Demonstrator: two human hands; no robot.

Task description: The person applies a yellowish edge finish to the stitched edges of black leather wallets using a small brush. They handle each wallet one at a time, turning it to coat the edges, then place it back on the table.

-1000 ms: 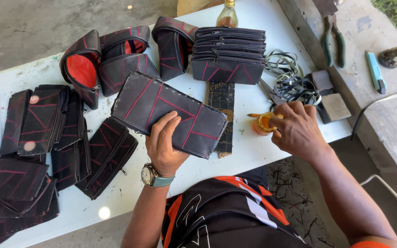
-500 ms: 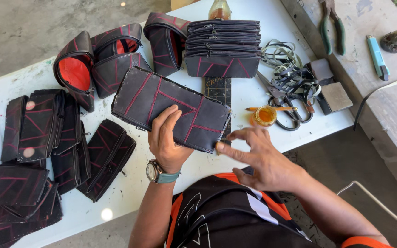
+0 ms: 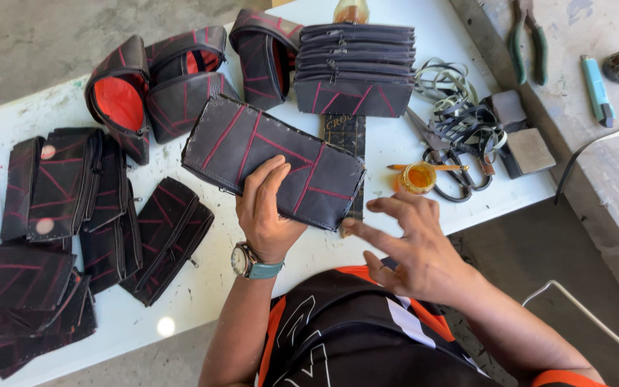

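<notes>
My left hand (image 3: 268, 209), with a watch on its wrist, presses flat on a black pouch (image 3: 252, 147) with red stitched lines that lies on the white table (image 3: 388, 154). My right hand (image 3: 410, 240) is beside the pouch's right near corner, fingers spread, the fingertips at or just off its edge. A small round tin of amber paste (image 3: 418, 177) with a thin stick across it sits just beyond my right hand.
Black pouches lie in stacks at the left (image 3: 59, 186) and at the back (image 3: 356, 68), and open red-lined ones (image 3: 120, 100) stand at the back left. Scissors and black straps (image 3: 456, 129) and a block (image 3: 528, 150) lie right. Pliers (image 3: 528, 36) rest on the concrete ledge.
My right hand has come back from the amber tin to the pouch's right near corner. My left hand has stayed on the pouch.
</notes>
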